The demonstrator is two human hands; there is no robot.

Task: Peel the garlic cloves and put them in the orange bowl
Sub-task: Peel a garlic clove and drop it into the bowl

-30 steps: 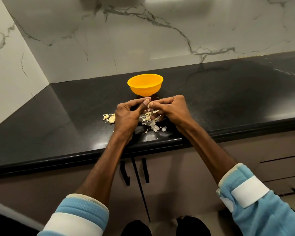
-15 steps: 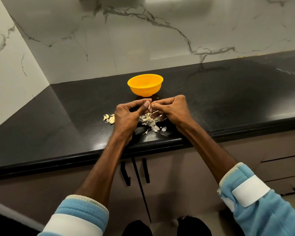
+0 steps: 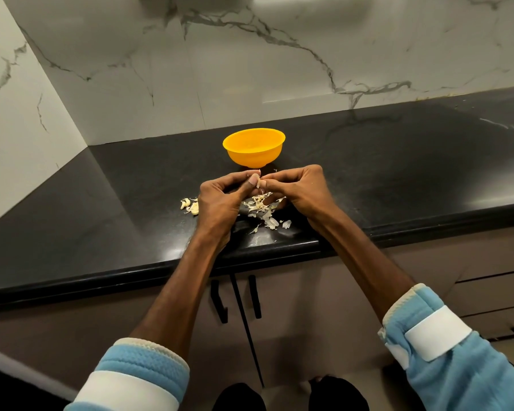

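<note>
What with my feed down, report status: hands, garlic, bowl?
Left hand, right hand both pinching small pale garlic clove. Round orange plastic bowl upright beyond. Papery peel scraps on black counter beneath; nothing blocking.

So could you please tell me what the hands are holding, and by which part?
A small garlic clove, pinched between the fingertips of the left hand and the right hand; which end each grips is too hidden to tell.

Home kitchen: black countertop (image 3: 398, 161), marble backsplash (image 3: 250, 69), cabinets (image 3: 309, 307).
</note>
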